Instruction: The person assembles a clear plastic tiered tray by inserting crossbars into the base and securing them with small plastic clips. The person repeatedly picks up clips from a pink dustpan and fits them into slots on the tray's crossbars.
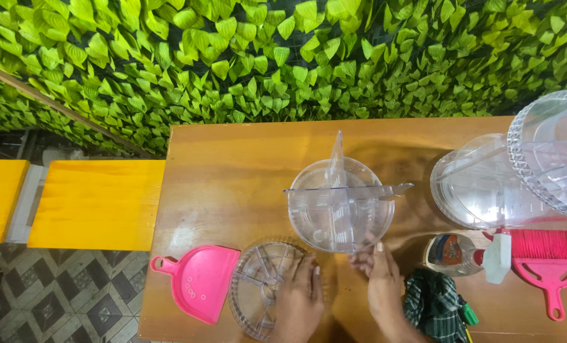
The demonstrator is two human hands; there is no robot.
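Down on the wooden table (220, 165) we saw two hands at the near edge. Our left hand (301, 298) lay flat and open on a round clear lid (261, 289), with its fingers spread over the right side of it. Our right hand (380, 282) was open too, and its fingertips (369, 249) touched the near rim of a round clear container (340, 206). That container stood in the middle of the table, and clear divider walls (337, 184) stuck up out of it in a cross shape. Just left of the lid lay a pink dustpan (201, 279). To the right of our right hand sat a dark checked cloth (432, 305), and past it a spray bottle (464, 254) lay on its side. A pink brush (547, 257) lay at the far right. More clear containers (486, 190) were stacked behind the brush. A green leaf wall (283, 57) stood at the far side.
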